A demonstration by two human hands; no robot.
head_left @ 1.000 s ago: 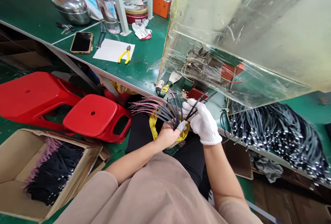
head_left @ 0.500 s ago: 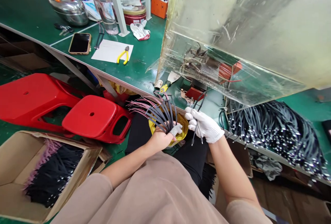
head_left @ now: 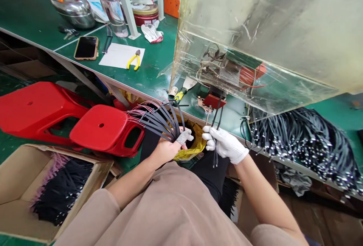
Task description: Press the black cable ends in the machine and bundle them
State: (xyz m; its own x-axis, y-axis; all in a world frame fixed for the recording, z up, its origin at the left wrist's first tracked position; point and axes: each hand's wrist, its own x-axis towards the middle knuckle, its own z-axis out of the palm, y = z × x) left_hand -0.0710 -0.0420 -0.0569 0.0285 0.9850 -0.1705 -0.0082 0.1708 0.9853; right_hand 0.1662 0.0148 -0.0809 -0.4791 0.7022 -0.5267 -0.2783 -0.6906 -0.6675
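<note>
My left hand [head_left: 169,147], bare but for grey wrapping on finger and thumb, is closed round a fanned bundle of flat black cables [head_left: 161,119] whose thin pink wire ends point away to the left. In my white-gloved right hand [head_left: 224,142] a couple of black cables [head_left: 217,111] are pinched, their tips hanging below the fingers. Their upper ends reach a small red block [head_left: 214,101] at the bench edge; whether they touch it I cannot tell. Below and between the hands is a yellow bag [head_left: 198,145], partly hidden.
A large clear plastic shield [head_left: 255,41] overhangs the bench. At right lies a heap of black cables [head_left: 306,144]. A scraper [head_left: 183,91], yellow pliers [head_left: 134,59] and a phone [head_left: 86,47] rest on the green bench. Red stools [head_left: 99,126] and a cardboard box [head_left: 17,215] stand left.
My left hand has moved left and slightly down with its bundle. The right hand's cables now stand straighter and closer together, near the red block.
</note>
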